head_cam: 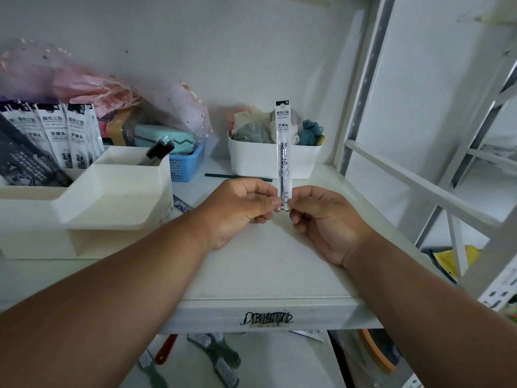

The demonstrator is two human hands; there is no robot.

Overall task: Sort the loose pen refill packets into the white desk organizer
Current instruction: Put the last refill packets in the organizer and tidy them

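While both arms reached in over the white shelf [260,264], the two hands met at its middle around a single pen refill packet [283,152]. The left hand [237,211] pinched the packet's lower end between thumb and curled fingers, and the right hand [327,219] pinched that same end from the other side, fingers folded in. The packet stood upright, its printed header at the top, raised clear of the shelf and in front of a white bin [268,161] stuffed with soft fabric pieces.

Over on the left sat the white desk organizer [112,197], stepped in tiers. Its rear compartment already carried a row of matching refill packets [64,135], standing upright and leaning together; the front tray looked bare, and a dark clip-like item [159,151] poked out of the small upper cell. Just beside the organizer stood a blue basket [186,165], and a thin dark green stick [237,177] lay flat on the shelf behind the hands. Toothbrushes [221,368] lay on the level below.
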